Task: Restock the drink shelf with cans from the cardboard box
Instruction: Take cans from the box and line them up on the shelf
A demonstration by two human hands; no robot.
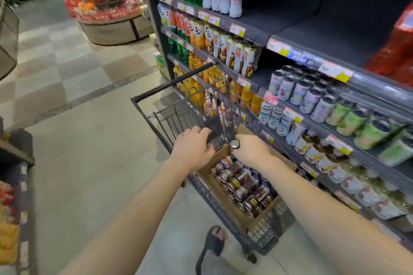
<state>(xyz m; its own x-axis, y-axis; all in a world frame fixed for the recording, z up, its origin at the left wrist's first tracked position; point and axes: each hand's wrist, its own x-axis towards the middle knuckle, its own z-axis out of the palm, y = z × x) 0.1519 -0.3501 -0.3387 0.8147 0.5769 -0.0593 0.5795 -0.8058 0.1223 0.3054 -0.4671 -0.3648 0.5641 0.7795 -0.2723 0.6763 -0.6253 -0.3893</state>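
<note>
right hand: right hand [250, 151], centre of the frame, is curled round a silver-topped drink can [234, 145]. only the lid and a sliver of the side show past the fingers.
the can: it's held upright just above the far end of the brown cardboard box [243, 221], not yet anywhere near a shelf.
left hand: left hand [192, 148] sits beside it, fingers hooked over the back panel of the dark wire shopping cart [172, 81], gripping it, no can in it.
the box: it lies inside the cart, lower centre, and it's packed. the dark red and blue cans [243, 185] lie on their sides in rows nearly end to end.
the shelf: the dark metal drink shelf [312, 35] runs down the right of the frame. the upper right stretch is bare board, while the tier below holds pale printed cans [312, 96] and green ones further right.
done so far: very little, by the look of it. no can matching the box's load is clearly visible on the shelf, though blur makes that hard to rule out.
left to do: almost all of it, i'd say. this one can has to go up, then the whole box follows.
which tier: cannot tell from here where these cans belong.
</note>
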